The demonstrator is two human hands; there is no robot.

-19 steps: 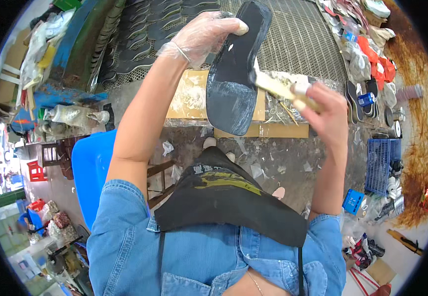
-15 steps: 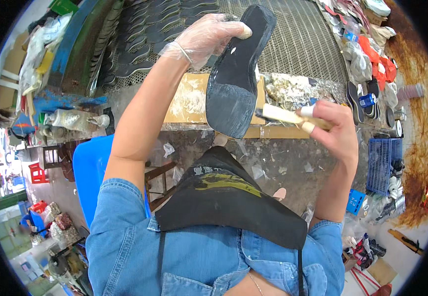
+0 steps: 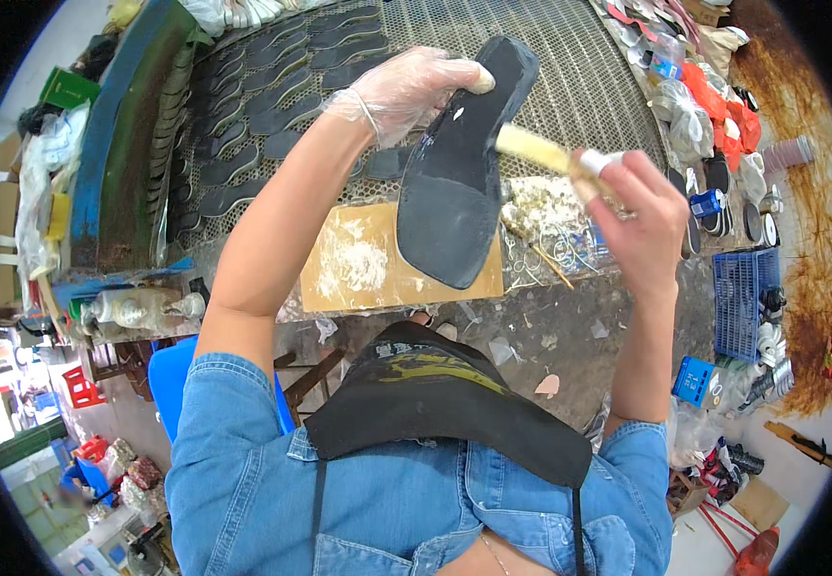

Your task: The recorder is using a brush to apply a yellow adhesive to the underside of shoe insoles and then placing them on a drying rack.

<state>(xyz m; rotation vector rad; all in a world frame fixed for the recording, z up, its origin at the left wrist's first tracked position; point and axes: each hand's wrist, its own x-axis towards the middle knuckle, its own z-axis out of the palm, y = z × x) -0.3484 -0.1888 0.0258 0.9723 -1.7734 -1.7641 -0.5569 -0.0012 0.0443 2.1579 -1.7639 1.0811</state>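
Observation:
In a clear plastic glove, my left hand [image 3: 408, 86] grips a black shoe sole [image 3: 448, 216] by its narrow upper end, thumb on its face. The sole is held up at a slant, its wide end hanging over a cardboard sheet [image 3: 354, 264] smeared with white. My right hand [image 3: 644, 221], white covers on some fingertips, is closed round a pale flat brush [image 3: 534, 148]. The brush's tip is at the sole's right edge by the narrow middle; whether it touches cannot be made out. Slight blur covers the brush.
Several black soles [image 3: 277, 91] lie in rows on a wire mesh [image 3: 570, 67] behind. Dried white scraps [image 3: 541, 206] and a thin stick [image 3: 552, 266] lie right of the cardboard. A blue can [image 3: 707, 204] and a blue crate [image 3: 747, 302] stand to the right; a blue chair [image 3: 168, 384] is at left.
My right hand has raised the brush from beside the sole's wide end to its narrow middle. The sole sits slightly lower in view, and more of the cardboard shows as the view has shifted.

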